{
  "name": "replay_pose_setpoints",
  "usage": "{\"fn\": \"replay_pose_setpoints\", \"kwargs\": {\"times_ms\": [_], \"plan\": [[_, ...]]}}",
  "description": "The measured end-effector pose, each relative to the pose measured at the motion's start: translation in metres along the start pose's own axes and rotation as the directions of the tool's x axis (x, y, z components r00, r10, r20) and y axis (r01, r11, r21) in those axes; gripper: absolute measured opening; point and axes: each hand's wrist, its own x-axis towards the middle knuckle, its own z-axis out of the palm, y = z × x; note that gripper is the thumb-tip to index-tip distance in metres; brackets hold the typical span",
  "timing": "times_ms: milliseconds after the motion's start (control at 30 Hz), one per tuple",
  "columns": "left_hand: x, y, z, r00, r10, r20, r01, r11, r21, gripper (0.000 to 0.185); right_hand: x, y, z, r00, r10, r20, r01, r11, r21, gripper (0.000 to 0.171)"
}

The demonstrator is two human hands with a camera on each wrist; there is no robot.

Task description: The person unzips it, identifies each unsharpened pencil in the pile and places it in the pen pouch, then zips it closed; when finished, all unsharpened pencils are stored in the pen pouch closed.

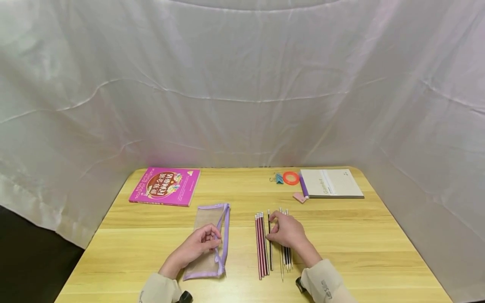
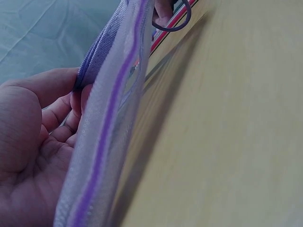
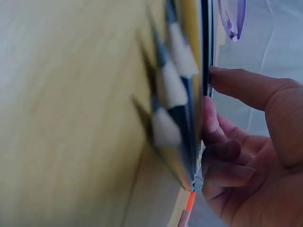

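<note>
My left hand [image 1: 193, 248] pinches the open zipper edge of a mesh pencil pouch [image 1: 226, 235] with purple trim. In the left wrist view the thumb and fingers hold the pouch's purple edge [image 2: 97, 59]. My right hand [image 1: 291, 232] has its thumb and a finger on a dark striped pencil [image 1: 271, 259], which lies nearly upright in the head view. Left of that pencil lies a row of maroon and dark striped pencils [image 1: 261, 252]. Several sharpened pencils [image 1: 286, 259] lie partly under the right hand; their points [image 3: 173, 85] show large in the right wrist view.
A pink book [image 1: 182, 198] lies at the back left. Toward the back right are a notebook [image 1: 341, 183], a purple marker [image 1: 304, 186], a roll of orange tape [image 1: 284, 178], a blue binder clip [image 1: 279, 179] and a pink eraser [image 1: 299, 197]. Grey curtains [image 1: 242, 126] enclose the table.
</note>
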Motion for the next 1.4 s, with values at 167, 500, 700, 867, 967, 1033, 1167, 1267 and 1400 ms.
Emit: {"fn": "replay_pose_setpoints", "kwargs": {"times_ms": [167, 500, 700, 867, 967, 1033, 1167, 1267, 1400], "plan": [[0.0, -0.001, 0.0, 1.0, 0.004, 0.002, -0.004, 1.0, 0.001, 0.025, -0.001, -0.004, 0.0, 0.999, 0.036, 0.012, -0.036, 0.999, 0.001, 0.043], [0.0, 0.001, 0.0, 1.0, 0.017, 0.001, -0.017, 1.0, 0.02, 0.024, -0.002, -0.006, 0.0, 0.999, 0.038, -0.015, -0.036, 0.996, 0.087, 0.026], [0.0, 0.0, 0.0, 1.0, 0.017, 0.002, -0.017, 1.0, 0.009, 0.025, -0.005, -0.004, -0.001, 0.998, 0.062, 0.026, -0.067, 0.954, 0.293, 0.023], [0.0, 0.0, 0.0, 1.0, 0.02, 0.001, -0.02, 1.0, 0.011, 0.025, -0.008, -0.001, -0.004, 0.997, 0.043, 0.067, -0.069, 0.893, 0.445, 0.025], [-0.001, 0.0, 0.0, 1.0, 0.024, 0.004, -0.024, 1.0, 0.009, 0.025, -0.009, 0.002, -0.005, 0.995, 0.029, 0.093, -0.073, 0.846, 0.528, 0.027], [-0.001, 0.001, 0.0, 1.0, 0.026, 0.005, -0.026, 1.0, 0.01, 0.024, -0.01, 0.003, -0.007, 0.994, 0.016, 0.106, -0.074, 0.815, 0.574, 0.028], [-0.001, 0.001, 0.0, 1.0, 0.026, 0.003, -0.026, 0.999, 0.021, 0.024, -0.01, 0.004, -0.009, 0.993, -0.002, 0.115, -0.072, 0.767, 0.638, 0.032], [-0.001, 0.001, 0.0, 1.0, 0.024, -0.005, -0.024, 0.999, 0.029, 0.024, -0.009, 0.002, -0.009, 0.993, -0.003, 0.115, -0.076, 0.734, 0.675, 0.035], [0.0, -0.002, 0.0, 0.999, 0.032, -0.017, -0.031, 0.999, 0.022, 0.024, -0.007, -0.005, -0.009, 0.993, -0.004, 0.117, -0.083, 0.679, 0.73, 0.034]]}}
